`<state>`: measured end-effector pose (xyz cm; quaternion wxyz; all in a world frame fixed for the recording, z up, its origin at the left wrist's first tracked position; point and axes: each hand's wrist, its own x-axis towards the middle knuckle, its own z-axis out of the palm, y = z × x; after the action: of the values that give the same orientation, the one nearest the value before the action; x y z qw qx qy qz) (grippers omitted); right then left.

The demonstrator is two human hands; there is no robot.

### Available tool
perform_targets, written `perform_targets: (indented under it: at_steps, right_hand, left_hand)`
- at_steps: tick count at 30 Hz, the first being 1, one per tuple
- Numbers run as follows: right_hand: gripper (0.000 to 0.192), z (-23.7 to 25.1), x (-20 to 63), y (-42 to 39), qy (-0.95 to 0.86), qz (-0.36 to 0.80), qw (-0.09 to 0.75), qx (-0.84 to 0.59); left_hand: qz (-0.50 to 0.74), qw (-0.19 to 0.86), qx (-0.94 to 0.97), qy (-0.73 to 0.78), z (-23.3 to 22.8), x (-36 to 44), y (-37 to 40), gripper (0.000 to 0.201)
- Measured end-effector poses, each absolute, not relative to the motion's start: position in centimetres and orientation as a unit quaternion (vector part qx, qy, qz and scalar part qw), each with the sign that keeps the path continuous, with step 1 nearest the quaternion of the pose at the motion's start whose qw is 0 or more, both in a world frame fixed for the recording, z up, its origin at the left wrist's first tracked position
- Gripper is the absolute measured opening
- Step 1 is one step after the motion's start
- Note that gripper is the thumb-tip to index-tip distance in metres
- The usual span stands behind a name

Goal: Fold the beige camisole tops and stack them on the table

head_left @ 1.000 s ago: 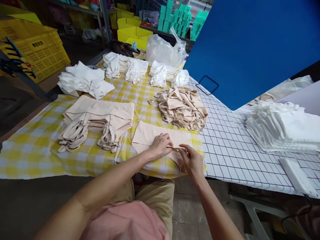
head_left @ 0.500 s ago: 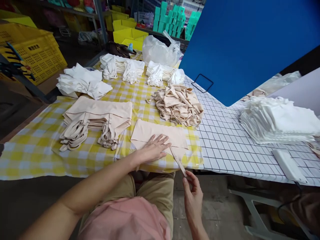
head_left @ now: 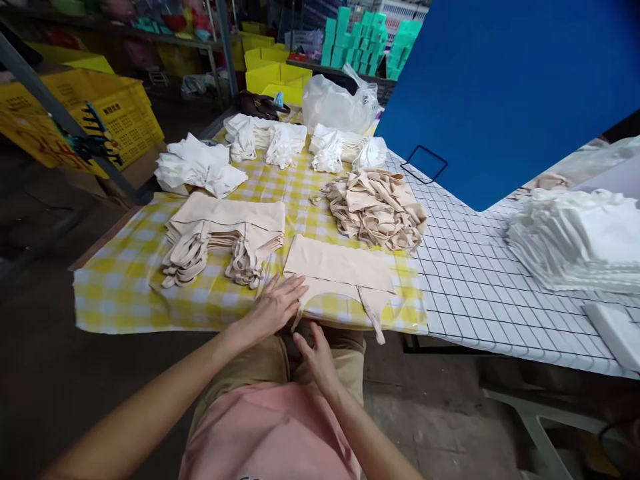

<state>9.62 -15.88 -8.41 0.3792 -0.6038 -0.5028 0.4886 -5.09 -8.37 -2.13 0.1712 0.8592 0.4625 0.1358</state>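
A beige camisole top (head_left: 340, 263) lies flat at the table's front edge, its straps pointing towards me. My left hand (head_left: 280, 303) rests on its lower left corner with the fingers stretched out. Just below the table edge, close to the left strap, my right hand (head_left: 317, 353) has thumb and fingers apart and holds nothing. The right strap hangs slightly over the edge. To the left sits a neat stack of beige camisole tops (head_left: 225, 227), straps bunched at the front. Behind the flat top is a loose heap of beige garments (head_left: 377, 207).
White folded stacks (head_left: 287, 143) and a clear plastic bag (head_left: 340, 103) stand at the back of the yellow checked cloth (head_left: 125, 293). A large blue board (head_left: 500, 87) leans over the right side. A white garment pile (head_left: 575, 233) and a white device (head_left: 610, 330) lie at right.
My right hand has let go of the right strap and moved left to near the left strap. My left hand has slid left across the top. The view has shifted leftward.
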Motion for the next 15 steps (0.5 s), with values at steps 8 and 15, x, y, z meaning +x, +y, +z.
perform_targets:
  at_steps: [8,15]
  right_hand:
    - [0.037,-4.4,10.6,-18.9,-0.549,0.496,0.350,-0.575]
    - [0.026,2.5,15.8,-19.6,-0.510,0.534,0.376,-0.560]
  left_hand:
    - [0.130,0.201,0.848,0.473,-2.5,-4.8,-8.5,0.034]
    - [0.142,0.198,0.854,0.459,-2.5,-5.0,-8.6,0.035]
